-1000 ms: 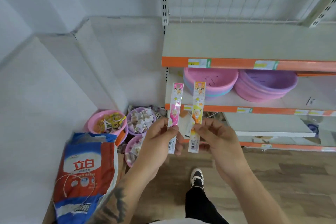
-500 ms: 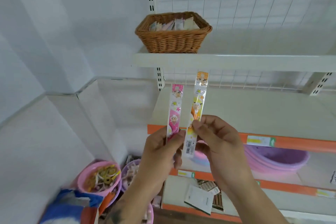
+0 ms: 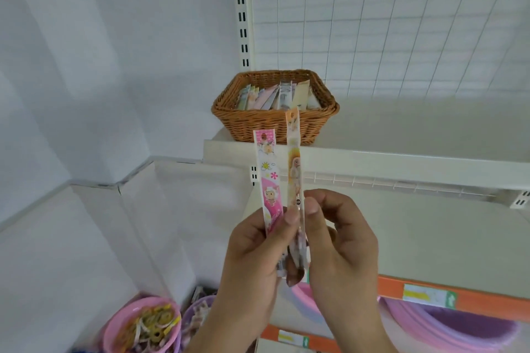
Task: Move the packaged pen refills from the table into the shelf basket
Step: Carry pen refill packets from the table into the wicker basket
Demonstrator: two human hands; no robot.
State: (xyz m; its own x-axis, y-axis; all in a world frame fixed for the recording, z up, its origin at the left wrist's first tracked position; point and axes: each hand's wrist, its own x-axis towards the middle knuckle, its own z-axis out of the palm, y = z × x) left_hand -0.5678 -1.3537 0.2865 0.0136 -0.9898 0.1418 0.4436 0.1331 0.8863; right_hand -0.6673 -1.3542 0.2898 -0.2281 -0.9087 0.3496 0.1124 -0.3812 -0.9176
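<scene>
Two long, narrow packaged pen refills, upright and side by side in front of the chest: pink cartoon-print pack (image 3: pixel 271 192) pinched between thumb and fingers of left hand (image 3: pixel 252 255), orange-topped cartoon-print pack (image 3: pixel 294 169) pinched likewise by right hand (image 3: pixel 341 243). Packs nearly touching, tops overlapping the front of the brown woven wicker basket (image 3: pixel 258 120) in view. Basket at the left end of white upper shelf (image 3: pixel 401 135), already holding several upright flat packets (image 3: pixel 275 96). Lower left: pink plastic bowl (image 3: pixel 120 321) of small yellowish items.
</scene>
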